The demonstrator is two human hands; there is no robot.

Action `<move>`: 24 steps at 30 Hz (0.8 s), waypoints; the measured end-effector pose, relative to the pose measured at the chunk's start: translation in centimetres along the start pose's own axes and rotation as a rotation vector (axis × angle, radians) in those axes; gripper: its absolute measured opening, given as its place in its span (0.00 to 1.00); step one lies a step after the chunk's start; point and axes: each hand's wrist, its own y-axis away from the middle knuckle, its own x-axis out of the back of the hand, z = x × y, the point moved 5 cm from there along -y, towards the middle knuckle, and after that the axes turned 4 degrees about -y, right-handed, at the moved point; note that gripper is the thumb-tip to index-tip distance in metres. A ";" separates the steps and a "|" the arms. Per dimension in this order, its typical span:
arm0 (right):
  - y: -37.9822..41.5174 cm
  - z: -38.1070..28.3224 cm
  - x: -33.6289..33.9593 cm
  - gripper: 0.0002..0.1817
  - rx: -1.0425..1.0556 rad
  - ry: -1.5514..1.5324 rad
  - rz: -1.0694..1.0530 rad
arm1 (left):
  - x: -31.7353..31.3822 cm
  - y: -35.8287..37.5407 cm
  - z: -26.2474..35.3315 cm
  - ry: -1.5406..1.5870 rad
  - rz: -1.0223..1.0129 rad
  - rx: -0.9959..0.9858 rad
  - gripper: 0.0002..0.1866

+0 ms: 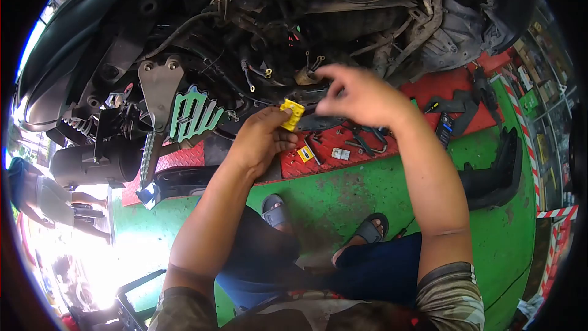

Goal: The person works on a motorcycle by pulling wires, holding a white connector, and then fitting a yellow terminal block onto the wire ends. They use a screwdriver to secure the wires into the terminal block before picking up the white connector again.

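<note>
The left hand [260, 138] is pinching a small yellow box [292, 114] in its grip, tilted, long axis pointing up toward the engine [275, 30]. The right hand [361, 95] is hovering just right of it, blurred, fingers loosely spread, holding nothing I can see.

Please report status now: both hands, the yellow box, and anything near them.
Left hand holds yellow box. Right hand raised beside it, blurred, grip unclear. Engine close behind; tools on red mat below.
</note>
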 end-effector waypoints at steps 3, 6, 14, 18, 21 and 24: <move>-3.1 4.9 2.3 0.30 0.008 -0.057 0.237 | -0.2 -0.4 0.6 0.237 -0.026 -0.019 0.10; -5.5 7.1 1.9 0.25 0.113 -0.171 0.340 | -1.3 -1.4 1.1 0.311 -0.056 -0.009 0.13; -8.1 5.2 0.3 0.14 0.094 -0.309 0.215 | -5.5 -3.1 5.4 -1.135 0.417 -0.483 0.12; -9.0 6.3 0.0 0.12 0.078 -0.219 0.284 | -6.6 -5.8 4.7 -1.477 0.443 -1.080 0.18; -9.4 7.1 0.1 0.13 0.065 -0.224 0.273 | -6.5 -6.4 4.8 -1.550 0.450 -1.055 0.16; -8.9 6.7 0.2 0.14 0.042 -0.255 0.241 | -6.2 -6.3 5.2 -1.478 0.497 -1.208 0.13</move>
